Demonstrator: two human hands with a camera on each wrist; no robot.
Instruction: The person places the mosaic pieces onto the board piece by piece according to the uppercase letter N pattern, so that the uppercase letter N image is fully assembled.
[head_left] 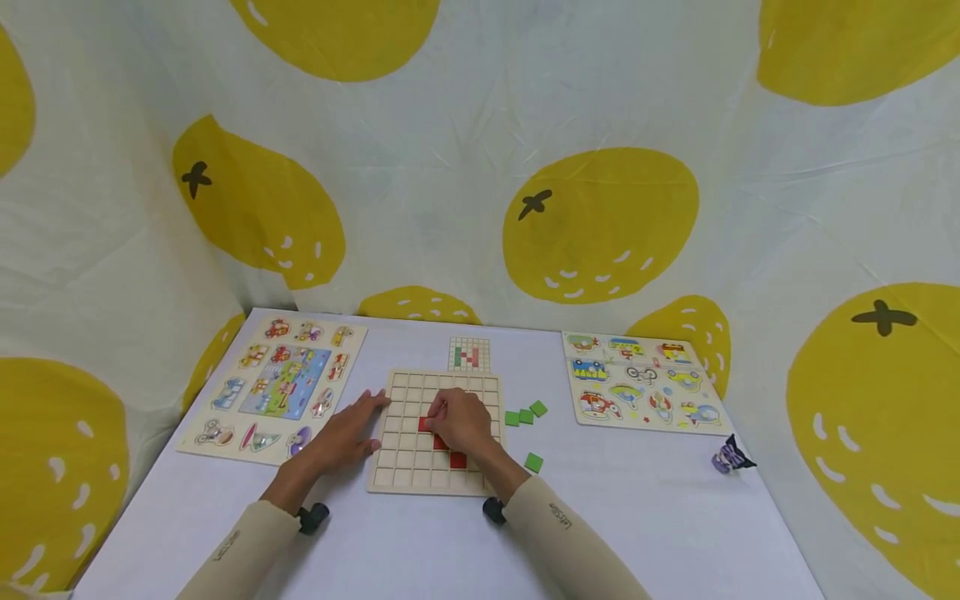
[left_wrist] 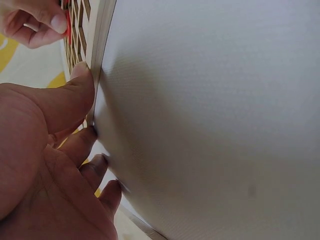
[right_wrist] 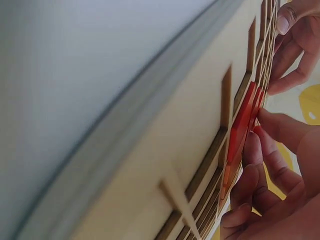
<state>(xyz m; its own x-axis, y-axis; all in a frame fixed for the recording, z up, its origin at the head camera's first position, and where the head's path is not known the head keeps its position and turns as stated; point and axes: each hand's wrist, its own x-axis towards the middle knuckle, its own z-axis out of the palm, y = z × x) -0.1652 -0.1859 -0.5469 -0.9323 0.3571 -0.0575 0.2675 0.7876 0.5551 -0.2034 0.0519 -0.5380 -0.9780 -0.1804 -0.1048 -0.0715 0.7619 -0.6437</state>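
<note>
A wooden grid board (head_left: 402, 477) lies on the table, with red square tiles (head_left: 458, 460) set in a diagonal row of its cells. Over the middle of the grid, my right hand (head_left: 461, 423) pinches a red square tile (head_left: 424, 424) between thumb and fingertips, right at a cell. My left hand (head_left: 339, 440) rests along the board's left edge, its fingers loosely bent. In the left wrist view the thumb (left_wrist: 70, 102) touches the board's rim. The right wrist view shows a red tile (right_wrist: 241, 122) in the grid beside my right fingers.
Behind the board lies a small pattern card (head_left: 469, 354) with green and red squares. Several green tiles (head_left: 533, 462) lie to the board's right. Picture puzzles flank it, one left (head_left: 225, 437) and one right (head_left: 637, 392). A small purple figure (head_left: 730, 457) stands near the right edge.
</note>
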